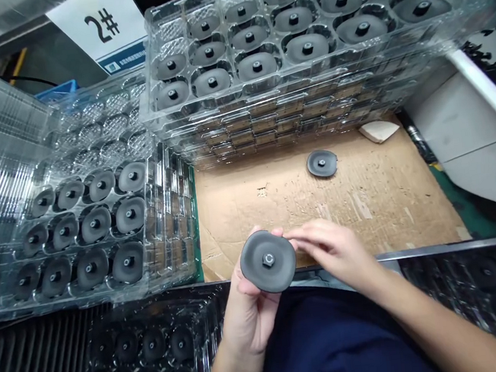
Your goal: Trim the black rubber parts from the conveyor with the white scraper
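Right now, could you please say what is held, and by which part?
The left hand holds a dark disc by its rim; the right hand's contact is unclear.

A flat sheet of brown cardboard (235, 196), scuffed in places, lies on a green surface (493, 219) that shows past its right edge. A pale wedge (379, 131) rests near the cardboard's far right corner. Right of the cardboard is a white box (476, 124); beyond the cardboard's far left are a paper sign (94, 33) reading "2#" and a blue bin (61, 90).
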A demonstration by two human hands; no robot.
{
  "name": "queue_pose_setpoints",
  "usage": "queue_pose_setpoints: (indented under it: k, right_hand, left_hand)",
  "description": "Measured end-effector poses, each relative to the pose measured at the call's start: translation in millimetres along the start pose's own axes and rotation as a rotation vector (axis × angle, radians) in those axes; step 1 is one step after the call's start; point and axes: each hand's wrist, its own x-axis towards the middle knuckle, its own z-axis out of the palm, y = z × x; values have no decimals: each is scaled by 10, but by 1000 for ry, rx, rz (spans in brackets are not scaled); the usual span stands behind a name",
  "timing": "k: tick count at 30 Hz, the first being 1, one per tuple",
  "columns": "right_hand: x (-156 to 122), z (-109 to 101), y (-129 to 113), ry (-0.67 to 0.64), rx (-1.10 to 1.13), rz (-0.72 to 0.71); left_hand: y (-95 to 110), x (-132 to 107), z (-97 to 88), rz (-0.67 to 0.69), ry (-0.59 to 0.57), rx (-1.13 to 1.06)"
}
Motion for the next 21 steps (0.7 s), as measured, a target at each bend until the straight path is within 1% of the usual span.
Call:
queue_pose_setpoints:
  k: [2, 3, 5, 7, 8, 9, 10, 12, 13, 14, 16, 17, 18, 19, 20, 21]
  right_hand:
    - [-119, 101, 114, -34, -24, 20]
    - [-143, 107, 128, -41, -27, 34]
    - [-117, 24, 43, -26, -29, 74]
    - [-27, -133, -187, 55, -3, 100]
    - [21, -210, -337, 126, 30, 86]
    - [62, -272, -493, 182, 71, 37]
    - [93, -314, -640, 213, 89, -52]
    - [121, -346, -865, 164, 84, -245]
    - [124, -346, -930, 85, 81, -289]
    - [125, -341, -966, -19, 83, -291]
    - [135, -323, -970, -218, 84, -213]
    - [147, -306, -956, -253, 76, -173]
    - [160, -285, -939, -206, 59, -162]
    - [171, -260, -924, -105, 34, -188]
    - [177, -238, -912, 6, 14, -236]
    - [173, -225, -905, 90, 12, -297]
  left_hand:
    - [4, 15, 9, -1, 0, 1]
    - [4, 19, 18, -2, 0, 5]
    - [-5, 21, 45, -10, -2, 18]
    - [-26, 15, 73, -5, 6, 27]
    - [-41, 10, 82, 6, 11, 31]
    - [-57, 5, 84, 11, 19, 33]
    - [-73, 0, 79, 10, 22, 34]
    - [-98, -7, 50, 7, 33, 41]
    - [-105, -8, 31, 4, 48, 47]
    - [-108, -6, 15, 8, 72, 56]
    - [-109, -1, 5, 36, 130, 72]
    - [-108, 0, 17, 39, 143, 76]
    - [-108, -1, 38, 34, 129, 78]
    - [-108, -5, 66, 22, 108, 94]
    - [-105, -11, 97, 4, 92, 121]
    - [-100, -21, 124, -15, 85, 154]
